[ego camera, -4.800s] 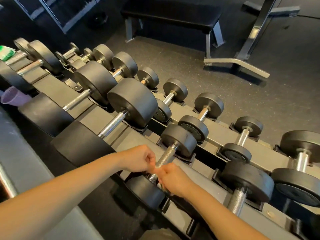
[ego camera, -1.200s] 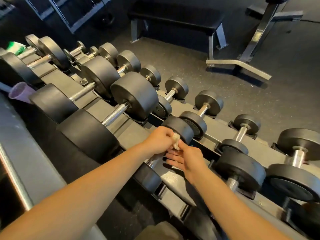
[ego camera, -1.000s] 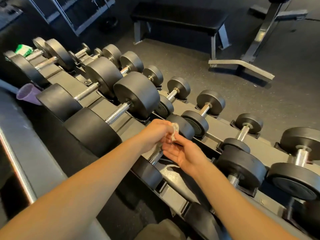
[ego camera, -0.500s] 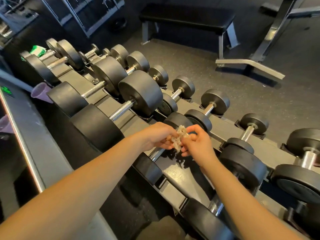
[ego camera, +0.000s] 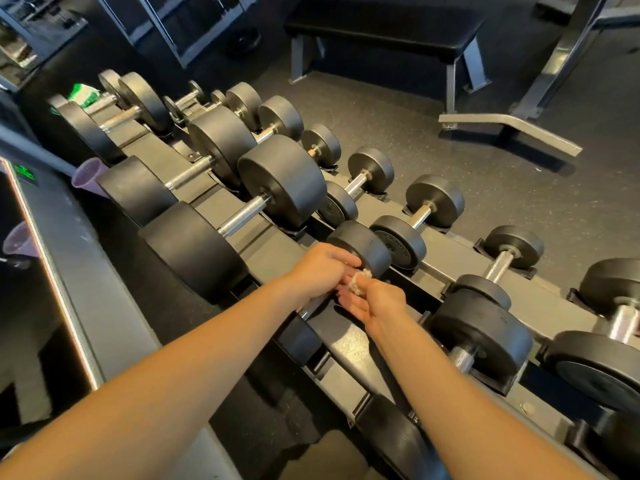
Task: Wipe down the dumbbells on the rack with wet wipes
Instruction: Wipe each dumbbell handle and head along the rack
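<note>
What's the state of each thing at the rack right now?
wipe: crumpled wad, pinched by right hand.
left hand: fingers curled at the wipe, grip hidden.
dumbbell: seated in the rack, handle mostly covered by left hand.
green packet: lying at the rack's far end, open or closed unclear.

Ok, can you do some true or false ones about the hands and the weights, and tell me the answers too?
1. The left hand and right hand meet at a small crumpled wipe. True.
2. The wipe is bright blue. False: it is whitish.
3. A green packet lies near the far end of the rack. True.
4. The hands are lifting a dumbbell into the air. False: the dumbbell under them rests on the rack.
5. A black bench stands on the floor beyond the rack. True.
</note>
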A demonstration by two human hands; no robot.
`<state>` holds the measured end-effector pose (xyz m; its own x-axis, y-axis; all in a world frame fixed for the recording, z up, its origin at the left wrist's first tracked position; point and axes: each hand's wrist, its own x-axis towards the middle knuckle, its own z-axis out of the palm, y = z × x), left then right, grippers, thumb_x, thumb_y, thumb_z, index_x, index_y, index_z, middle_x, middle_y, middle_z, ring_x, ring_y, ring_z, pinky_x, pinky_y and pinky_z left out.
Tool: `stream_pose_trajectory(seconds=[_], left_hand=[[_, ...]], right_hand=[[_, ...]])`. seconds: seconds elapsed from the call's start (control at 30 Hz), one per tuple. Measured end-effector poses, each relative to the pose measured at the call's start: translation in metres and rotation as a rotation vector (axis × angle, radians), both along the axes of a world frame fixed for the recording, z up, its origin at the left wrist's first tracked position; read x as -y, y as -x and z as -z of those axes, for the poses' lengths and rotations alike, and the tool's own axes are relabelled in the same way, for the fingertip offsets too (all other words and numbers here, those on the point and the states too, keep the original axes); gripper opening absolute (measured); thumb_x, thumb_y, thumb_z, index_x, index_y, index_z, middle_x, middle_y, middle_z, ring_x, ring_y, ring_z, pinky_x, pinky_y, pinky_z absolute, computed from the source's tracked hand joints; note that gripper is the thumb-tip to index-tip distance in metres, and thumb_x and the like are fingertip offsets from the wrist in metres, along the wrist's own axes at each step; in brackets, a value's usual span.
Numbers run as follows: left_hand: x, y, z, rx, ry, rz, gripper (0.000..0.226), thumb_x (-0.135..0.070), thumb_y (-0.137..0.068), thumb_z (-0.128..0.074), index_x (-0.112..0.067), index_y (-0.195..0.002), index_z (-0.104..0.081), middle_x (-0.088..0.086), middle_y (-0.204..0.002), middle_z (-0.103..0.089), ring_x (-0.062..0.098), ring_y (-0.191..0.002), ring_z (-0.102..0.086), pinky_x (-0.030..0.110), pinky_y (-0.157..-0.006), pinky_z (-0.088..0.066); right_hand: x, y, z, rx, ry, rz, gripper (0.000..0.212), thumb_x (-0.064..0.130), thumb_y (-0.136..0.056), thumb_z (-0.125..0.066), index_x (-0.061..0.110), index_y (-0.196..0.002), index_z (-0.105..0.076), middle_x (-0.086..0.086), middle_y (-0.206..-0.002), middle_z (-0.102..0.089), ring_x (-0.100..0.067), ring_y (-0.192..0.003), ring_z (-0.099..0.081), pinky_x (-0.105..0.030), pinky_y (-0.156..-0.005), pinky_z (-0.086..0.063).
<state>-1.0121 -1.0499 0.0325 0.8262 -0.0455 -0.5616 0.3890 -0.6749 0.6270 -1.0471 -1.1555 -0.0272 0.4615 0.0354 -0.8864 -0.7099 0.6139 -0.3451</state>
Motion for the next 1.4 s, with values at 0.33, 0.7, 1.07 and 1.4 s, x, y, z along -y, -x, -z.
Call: stream_pose_trajectory(seconds=[0.33, 0.7, 1.07, 1.4], left_hand=[[-0.079, 0.069, -0.022, 0.059, -0.53, 0.138, 0.086, -0.078, -0.083, -0.059, -0.025, -0.15, -0.046, -0.001, -0.145, -0.053, 0.018, -0.128, -0.054, 0.038, -0.104, -0.049], [-0.088, 0.095, -0.004, 0.067, -0.551, 0.213, 0.138, -0.078, -0.058, -0.081, -0.03, -0.16, -0.002, 0.0, -0.146, -0.041, 0.021, -0.132, -0.042, 0.038, -0.108, -0.045], [-0.086, 0.1, 0.006, 0.173, -0.602, 0.206, 0.131, -0.078, -0.06, -0.077, -0.024, -0.159, -0.012, 0.004, -0.141, -0.045, 0.024, -0.128, -0.045, 0.038, -0.1, -0.049], [-0.08, 0.1, 0.001, 0.151, -0.598, 0.145, 0.112, -0.074, -0.057, -0.081, -0.033, -0.147, -0.027, -0.004, -0.126, -0.048, 0.017, -0.111, -0.048, 0.04, -0.093, -0.054]], right_hand=[[-0.038, 0.004, 0.033, 0.235, 0.513, -0.445, 0.024, 0.025, -0.102, -0.05, 0.022, -0.087, -0.069, -0.004, -0.074, -0.072, -0.022, -0.07, -0.072, -0.049, -0.072, -0.064], [0.001, 0.012, 0.015, 0.696, 0.931, -0.663, 0.02, 0.023, -0.104, -0.053, 0.019, -0.088, -0.065, 0.004, -0.069, -0.063, -0.01, -0.064, -0.064, -0.025, -0.059, -0.05], [-0.023, -0.011, 0.002, 1.568, 0.955, -1.368, 0.014, 0.023, -0.096, -0.058, 0.023, -0.099, -0.071, 0.005, -0.096, -0.061, -0.013, -0.09, -0.054, -0.034, -0.076, -0.047], [-0.081, -0.072, -0.018, 1.064, 0.259, -2.216, 0.027, 0.01, -0.105, -0.054, 0.018, -0.079, -0.058, 0.0, -0.074, -0.059, -0.007, -0.064, -0.062, -0.014, -0.064, -0.048]])
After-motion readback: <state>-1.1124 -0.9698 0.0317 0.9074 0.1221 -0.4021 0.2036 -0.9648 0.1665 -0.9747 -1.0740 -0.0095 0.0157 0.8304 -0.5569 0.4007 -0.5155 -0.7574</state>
